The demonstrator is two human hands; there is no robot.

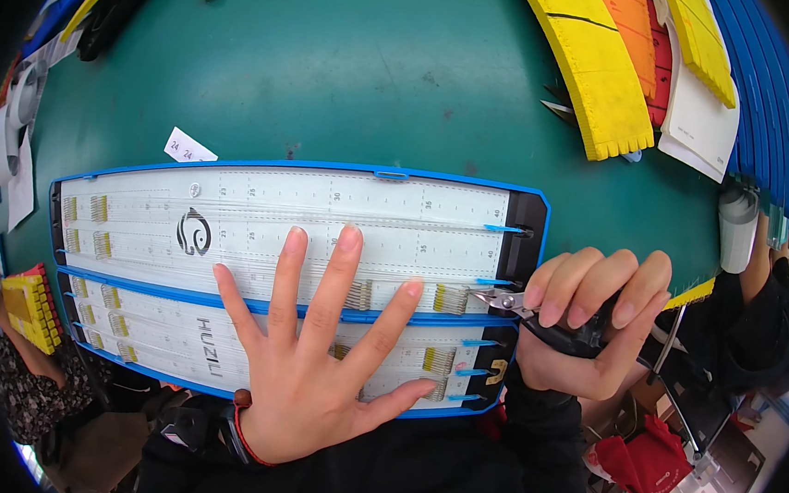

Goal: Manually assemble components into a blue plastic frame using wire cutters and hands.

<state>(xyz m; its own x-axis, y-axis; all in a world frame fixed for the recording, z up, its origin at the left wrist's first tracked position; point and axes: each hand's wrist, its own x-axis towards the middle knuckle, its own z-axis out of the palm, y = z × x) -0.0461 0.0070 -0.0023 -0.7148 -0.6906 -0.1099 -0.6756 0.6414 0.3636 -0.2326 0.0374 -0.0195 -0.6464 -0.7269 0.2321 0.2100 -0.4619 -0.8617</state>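
Note:
A long blue-edged case (391, 173) lies opened flat in front of me, its two white panels side by side with the hinge between them. Rows of thin fishing hooks (451, 299) and fine clear lines run along the panels, with small blue tabs (493, 283) near the right end. My left hand (316, 361) rests across both panels, fingers spread wide, holding nothing. In my right hand (597, 323) are small snips (504, 300) with silver jaws and dark handles. Their tips point left, beside a blue tab and the hooks at the near edge of the far panel.
On the green tabletop (380, 78), yellow foam strips (593, 77) and an orange one (631, 43) lie at far right, beside a stack of blue cases (767, 100). A paper slip (189, 147) sits behind the case. Other people's arms (38, 362) show at both sides.

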